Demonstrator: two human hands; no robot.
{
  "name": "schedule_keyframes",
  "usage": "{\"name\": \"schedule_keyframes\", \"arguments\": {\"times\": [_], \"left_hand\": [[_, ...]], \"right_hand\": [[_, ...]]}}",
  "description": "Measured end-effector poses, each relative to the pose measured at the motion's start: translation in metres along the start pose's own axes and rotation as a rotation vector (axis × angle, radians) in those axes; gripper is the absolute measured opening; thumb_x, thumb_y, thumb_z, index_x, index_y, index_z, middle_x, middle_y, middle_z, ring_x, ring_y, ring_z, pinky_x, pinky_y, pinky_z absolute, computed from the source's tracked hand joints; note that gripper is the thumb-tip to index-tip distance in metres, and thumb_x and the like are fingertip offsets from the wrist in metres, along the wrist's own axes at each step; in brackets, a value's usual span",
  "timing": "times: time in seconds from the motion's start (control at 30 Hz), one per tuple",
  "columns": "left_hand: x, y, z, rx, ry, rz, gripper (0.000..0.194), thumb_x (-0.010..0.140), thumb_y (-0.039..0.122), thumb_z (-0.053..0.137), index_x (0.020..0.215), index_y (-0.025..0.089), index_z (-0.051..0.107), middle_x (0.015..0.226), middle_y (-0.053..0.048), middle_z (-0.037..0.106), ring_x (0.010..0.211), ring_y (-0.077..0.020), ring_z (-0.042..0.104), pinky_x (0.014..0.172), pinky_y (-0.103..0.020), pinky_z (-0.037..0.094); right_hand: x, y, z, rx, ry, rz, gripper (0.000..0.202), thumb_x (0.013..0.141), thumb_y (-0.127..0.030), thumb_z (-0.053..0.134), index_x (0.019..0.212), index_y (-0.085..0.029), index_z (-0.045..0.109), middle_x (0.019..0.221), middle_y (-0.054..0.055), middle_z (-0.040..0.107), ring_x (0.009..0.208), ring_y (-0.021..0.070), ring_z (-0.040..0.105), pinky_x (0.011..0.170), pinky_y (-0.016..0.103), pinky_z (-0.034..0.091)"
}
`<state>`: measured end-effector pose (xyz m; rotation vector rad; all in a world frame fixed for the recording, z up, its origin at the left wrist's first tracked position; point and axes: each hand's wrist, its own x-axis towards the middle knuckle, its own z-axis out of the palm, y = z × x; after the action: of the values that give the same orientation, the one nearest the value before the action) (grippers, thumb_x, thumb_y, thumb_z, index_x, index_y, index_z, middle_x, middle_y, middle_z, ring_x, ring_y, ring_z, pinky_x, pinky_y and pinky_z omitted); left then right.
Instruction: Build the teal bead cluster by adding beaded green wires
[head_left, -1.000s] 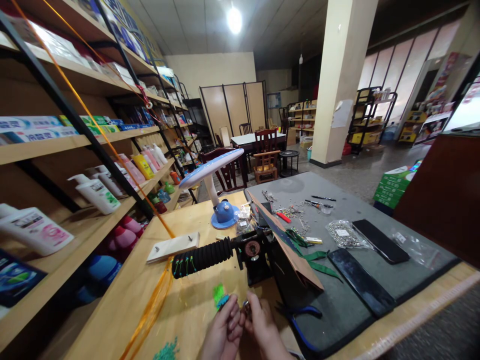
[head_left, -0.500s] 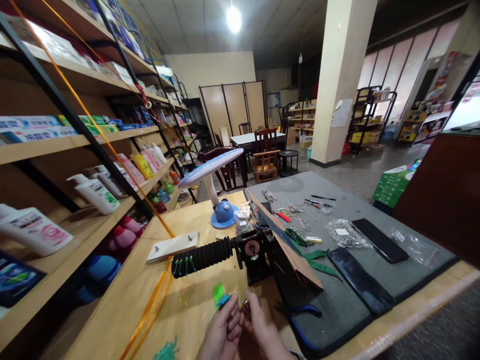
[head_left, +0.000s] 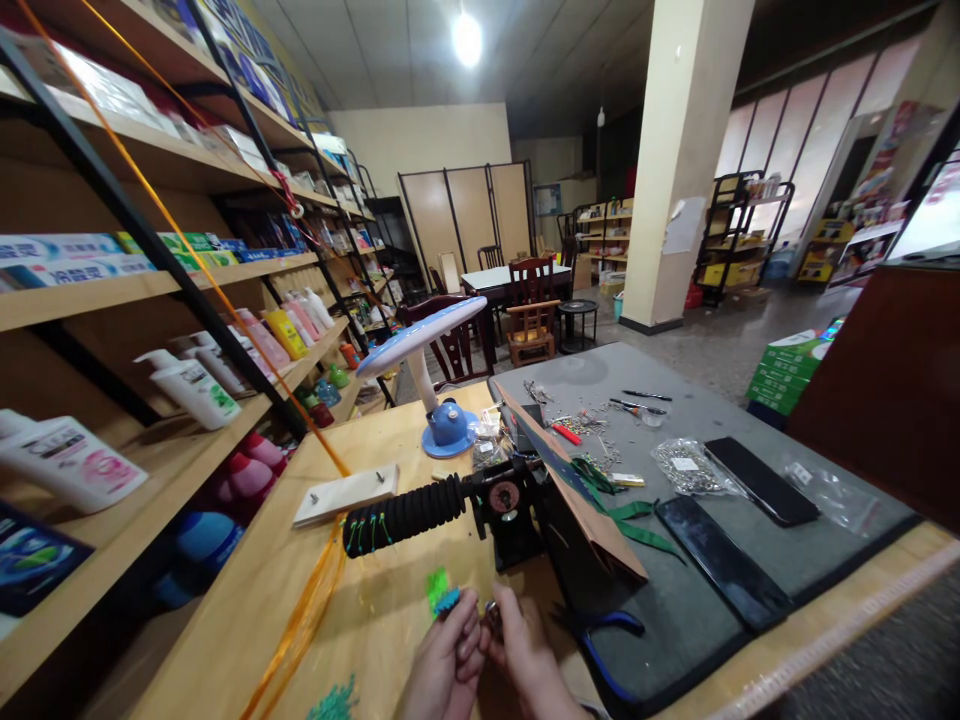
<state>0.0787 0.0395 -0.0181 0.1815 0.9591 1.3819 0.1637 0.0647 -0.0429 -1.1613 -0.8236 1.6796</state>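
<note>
Side by side at the bottom middle, my two hands nearly touch. Between the thumb and fingers of my left hand (head_left: 448, 655) is a small blue bundle of strands or beads (head_left: 448, 601), too small to name surely. My right hand (head_left: 525, 645) pinches a small shiny metal piece (head_left: 491, 606) whose kind I cannot make out. Bright green strands (head_left: 436, 585) lie just beyond the blue bundle. Past my hands stands a black vise-like stand (head_left: 510, 510), with a black ribbed foam roll (head_left: 409, 510) reaching left from it; several green-tipped threads sit on the roll.
Blue-handled pliers (head_left: 611, 655) lie to my right on the grey mat (head_left: 592, 370), near two phones (head_left: 720, 560) and a bag of small metal parts (head_left: 690, 465). Orange threads (head_left: 307, 610), teal pieces (head_left: 334, 698) and a blue desk lamp (head_left: 448, 425) are left. Shelves (head_left: 281, 400) border the table.
</note>
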Motion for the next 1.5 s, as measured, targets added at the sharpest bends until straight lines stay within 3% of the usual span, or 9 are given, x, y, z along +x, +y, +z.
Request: {"name": "schedule_keyframes", "arguments": {"times": [0.33, 0.9, 1.27, 1.5], "left_hand": [[-0.0007, -0.0006, 0.0006, 0.041, -0.017, 0.039, 0.050, 0.054, 0.030, 0.096, 0.060, 0.018, 0.048, 0.046, 0.012, 0.040, 0.036, -0.0009, 0.034, 0.033, -0.011, 0.024], [-0.0049, 0.0005, 0.0069, 0.060, -0.008, 0.056, 0.054, 0.047, 0.038, 0.098, 0.057, 0.018, 0.049, 0.043, 0.013, 0.039, 0.036, -0.0005, 0.032, 0.033, -0.011, 0.024], [-0.0019, -0.0014, 0.0041, 0.055, 0.019, 0.051, 0.055, 0.045, 0.038, 0.098, 0.058, 0.018, 0.049, 0.043, 0.014, 0.038, 0.036, -0.0009, 0.033, 0.033, -0.011, 0.024], [-0.0025, 0.0007, 0.0053, 0.029, 0.020, 0.033, 0.054, 0.045, 0.033, 0.099, 0.059, 0.019, 0.048, 0.044, 0.014, 0.040, 0.036, -0.0004, 0.032, 0.033, -0.011, 0.023]], "right_hand": [[0.0032, 0.0018, 0.0024, 0.083, 0.033, 0.065, 0.052, 0.073, -0.062, 0.061, 0.046, -0.022, 0.040, 0.044, -0.003, 0.044, 0.043, 0.0096, 0.043, 0.043, 0.020, 0.030], [0.0016, -0.0024, 0.0027, 0.088, 0.024, 0.072, 0.054, 0.078, -0.059, 0.059, 0.044, -0.023, 0.038, 0.041, -0.004, 0.041, 0.041, 0.0094, 0.041, 0.043, 0.020, 0.030], [0.0041, 0.0010, 0.0025, 0.080, 0.020, 0.072, 0.053, 0.071, -0.064, 0.060, 0.047, -0.023, 0.038, 0.043, -0.005, 0.041, 0.042, 0.0089, 0.042, 0.044, 0.020, 0.030], [0.0044, 0.0030, 0.0017, 0.065, 0.000, 0.054, 0.053, 0.076, -0.063, 0.057, 0.046, -0.022, 0.041, 0.043, -0.004, 0.044, 0.041, 0.0092, 0.041, 0.042, 0.020, 0.028]]}}
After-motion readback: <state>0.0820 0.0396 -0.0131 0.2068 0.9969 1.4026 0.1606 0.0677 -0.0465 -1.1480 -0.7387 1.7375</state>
